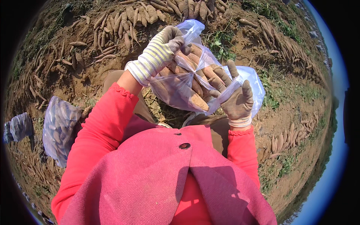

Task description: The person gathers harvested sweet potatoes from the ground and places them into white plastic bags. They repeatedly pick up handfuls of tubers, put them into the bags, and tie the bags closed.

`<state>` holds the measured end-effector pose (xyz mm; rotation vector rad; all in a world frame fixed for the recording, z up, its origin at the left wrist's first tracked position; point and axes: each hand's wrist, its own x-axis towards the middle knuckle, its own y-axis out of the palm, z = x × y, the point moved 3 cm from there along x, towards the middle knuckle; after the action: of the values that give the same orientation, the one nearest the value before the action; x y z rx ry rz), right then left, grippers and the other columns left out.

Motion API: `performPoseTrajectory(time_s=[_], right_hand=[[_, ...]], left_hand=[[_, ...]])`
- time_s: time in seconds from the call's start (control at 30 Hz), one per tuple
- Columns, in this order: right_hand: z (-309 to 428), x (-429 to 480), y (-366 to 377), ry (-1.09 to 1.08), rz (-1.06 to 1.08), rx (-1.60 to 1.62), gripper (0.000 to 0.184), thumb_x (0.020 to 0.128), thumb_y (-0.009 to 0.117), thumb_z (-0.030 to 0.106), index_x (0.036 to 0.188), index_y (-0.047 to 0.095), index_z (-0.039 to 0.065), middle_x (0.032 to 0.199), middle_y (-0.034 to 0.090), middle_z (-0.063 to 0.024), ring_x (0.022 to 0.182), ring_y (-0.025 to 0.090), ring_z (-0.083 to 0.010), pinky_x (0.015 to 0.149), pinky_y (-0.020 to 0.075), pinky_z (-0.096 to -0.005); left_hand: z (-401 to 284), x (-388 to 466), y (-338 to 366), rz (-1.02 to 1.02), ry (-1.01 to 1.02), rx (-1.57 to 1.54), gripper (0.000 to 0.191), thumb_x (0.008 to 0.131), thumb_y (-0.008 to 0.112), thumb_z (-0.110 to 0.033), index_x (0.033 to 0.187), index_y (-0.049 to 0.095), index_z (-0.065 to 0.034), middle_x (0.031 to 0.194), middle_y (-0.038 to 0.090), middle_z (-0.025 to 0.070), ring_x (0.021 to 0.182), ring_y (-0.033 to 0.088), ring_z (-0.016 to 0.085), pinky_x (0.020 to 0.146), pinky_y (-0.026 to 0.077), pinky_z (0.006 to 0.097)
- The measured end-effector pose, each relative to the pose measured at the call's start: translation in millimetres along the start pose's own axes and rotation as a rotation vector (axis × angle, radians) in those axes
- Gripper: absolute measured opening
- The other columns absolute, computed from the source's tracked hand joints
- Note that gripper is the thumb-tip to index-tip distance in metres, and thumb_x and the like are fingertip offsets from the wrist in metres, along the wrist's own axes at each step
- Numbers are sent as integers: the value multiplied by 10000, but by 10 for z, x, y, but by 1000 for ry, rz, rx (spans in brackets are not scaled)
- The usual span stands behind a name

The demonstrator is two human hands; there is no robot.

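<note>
A clear plastic bag [175, 91] full of sweet potatoes [209, 71] is in front of my knees. Its film is gathered to a tight point, perhaps a knot, near the middle of the top. My left hand [159, 52], in a striped knit glove, grips a bunched end of the film at the upper left. On the bag's right side is my right hand [237, 98], palm up in a soiled glove with its fingers spread. A strip of film crosses that hand between fingers and palm; whether it is gripped cannot be made out.
Piled sweet potatoes [140, 15] lie on the soil ahead, with more rows [292, 137] to the right. A filled plastic bag [60, 126] stands at my left, and further bags [21, 126] are beyond it. Green vines [220, 45] lie beside the held bag.
</note>
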<state>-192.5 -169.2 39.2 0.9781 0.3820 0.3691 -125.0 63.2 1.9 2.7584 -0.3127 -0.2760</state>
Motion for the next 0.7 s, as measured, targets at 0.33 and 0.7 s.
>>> performPoseTrajectory(time_s=[0.33, 0.7], right_hand=[[-482, 507, 88, 338, -61, -331, 418, 883, 641, 177, 1227, 551, -43, 1072, 654, -138, 983, 642, -208, 895, 506, -331], [-425, 530, 33, -169, 178, -1364, 306, 898, 456, -56, 1117, 660, 11, 907, 691, -90, 834, 634, -138, 781, 496, -276]], left_hand=[[135, -810, 572, 373, 525, 1324, 370, 697, 664, -179, 1042, 583, -72, 961, 599, 101, 1043, 567, 305, 998, 315, 596], [152, -1011, 466, 336, 569, 1389, 250, 790, 622, -283, 863, 642, -45, 1111, 591, 230, 1120, 544, 356, 880, 398, 602]])
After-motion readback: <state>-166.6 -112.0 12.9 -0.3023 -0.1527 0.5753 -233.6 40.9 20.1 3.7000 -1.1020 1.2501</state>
